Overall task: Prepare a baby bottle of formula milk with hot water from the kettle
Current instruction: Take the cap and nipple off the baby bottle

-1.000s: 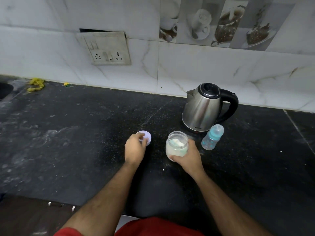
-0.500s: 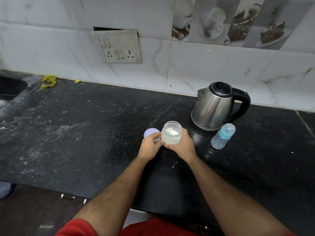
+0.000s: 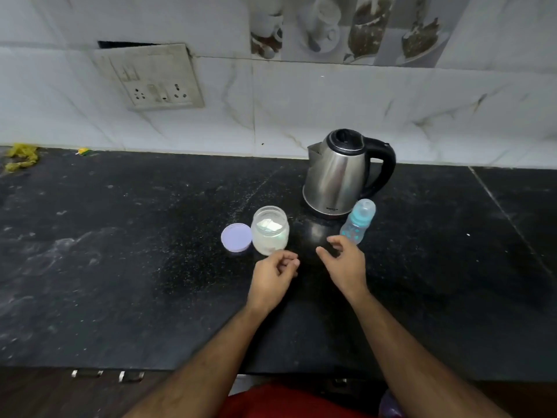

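Countertop black stone, wall marble-tiled

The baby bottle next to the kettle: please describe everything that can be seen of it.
The small clear plastic baby bottle has a teal collar, a clear dome cap and teal prints on its body. It looks empty and is capped. It appears to stand on the black stone counter, in front of the steel kettle. The right hand is near it; contact cannot be judged.

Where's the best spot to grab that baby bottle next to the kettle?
Probably around the clear lower body of the baby bottle, below its teal collar, coming from the near side, where the right hand already is. It stands upright with the kettle close behind, so the front stays open.
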Tool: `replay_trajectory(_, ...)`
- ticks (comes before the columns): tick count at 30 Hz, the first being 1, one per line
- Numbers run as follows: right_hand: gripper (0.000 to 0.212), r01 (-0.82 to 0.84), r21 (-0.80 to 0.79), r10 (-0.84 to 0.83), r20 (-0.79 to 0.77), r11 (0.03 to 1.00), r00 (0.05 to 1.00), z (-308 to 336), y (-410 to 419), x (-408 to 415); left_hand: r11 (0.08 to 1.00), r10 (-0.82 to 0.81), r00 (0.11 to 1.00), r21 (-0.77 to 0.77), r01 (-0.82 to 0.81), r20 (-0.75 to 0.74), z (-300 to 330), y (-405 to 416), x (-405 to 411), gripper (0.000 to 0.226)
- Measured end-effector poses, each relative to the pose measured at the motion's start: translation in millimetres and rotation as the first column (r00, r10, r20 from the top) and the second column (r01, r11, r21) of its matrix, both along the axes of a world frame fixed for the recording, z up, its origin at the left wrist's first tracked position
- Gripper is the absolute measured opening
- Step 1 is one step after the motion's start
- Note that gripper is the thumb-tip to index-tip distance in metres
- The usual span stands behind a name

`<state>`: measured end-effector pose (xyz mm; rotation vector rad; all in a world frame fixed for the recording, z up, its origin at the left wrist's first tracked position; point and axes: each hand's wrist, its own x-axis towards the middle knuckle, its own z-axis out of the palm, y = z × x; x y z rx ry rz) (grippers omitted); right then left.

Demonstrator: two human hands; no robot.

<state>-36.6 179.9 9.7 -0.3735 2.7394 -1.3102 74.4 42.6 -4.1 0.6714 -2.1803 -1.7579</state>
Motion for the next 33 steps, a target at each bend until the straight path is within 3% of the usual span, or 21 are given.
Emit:
replay_trajectory(3, 0.016, 0.097, -0.005, -0.097, -0.018, 0.995, 0.995, 3.0, 31.3, -14.6, 0.997, -0.080, 0.997, 0.014, 0.080, 0.016, 8.6, 23.2, -32.2, 0.019)
replay_trajectory(6, 0.016, 0.158, -0.002, -0.158, -0.023, 0.987, 0.987, 4.8, 54.1, -35.8, 0.994, -0.106, 0.994, 0.017, 0.105, 0.030, 17.1, 36.5, -67.2, 0.022)
replay_trajectory(9, 0.037, 0.168, 0.006, -0.168, 0.051, 0.986, 0.984, 5.1, 66.7, -59.6, 0.991, -0.132, 0.991, -0.017, 0.132, 0.027, 26.3, 43.1, -96.7, 0.038)
replay_trajectory(13, 0.075, 0.026, 0.038, -0.032, 0.167, 0.999, 0.985, 6.0, 68.5, -86.1, 0.989, -0.144, 0.989, 0.020, 0.144, 0.019, 34.9, 50.7, -124.9, 0.054)
replay_trajectory(16, 0.082, -0.088, -0.004, 0.087, 0.217, 0.996, 0.972, 4.5, 64.3, -98.3, 0.986, -0.164, 0.986, 0.039, 0.164, 0.015, 35.6, 54.0, -137.1, 0.063)
replay_trajectory(21, 0.069, -0.144, -0.134, 0.174, 0.251, 0.980, 0.952, -0.3, 56.0, -101.9, 0.984, -0.175, 0.984, 0.030, 0.174, 0.018, 35.4, 56.7, -141.8, 0.068)
replay_trajectory(27, 0.037, -0.150, -0.115, 0.169, 0.170, 0.982, 0.971, -1.9, 60.7, -91.1, 0.981, -0.177, 0.983, 0.065, 0.180, -0.048, 44.5, 64.5, -132.1, 0.057)
replay_trajectory(33, 0.031, -0.156, -0.163, 0.192, 0.233, 0.974, 0.953, -0.4, 84.8, -62.0, 0.973, -0.192, 0.977, 0.115, 0.202, -0.091, 49.8, 72.2, -114.0, 0.051)
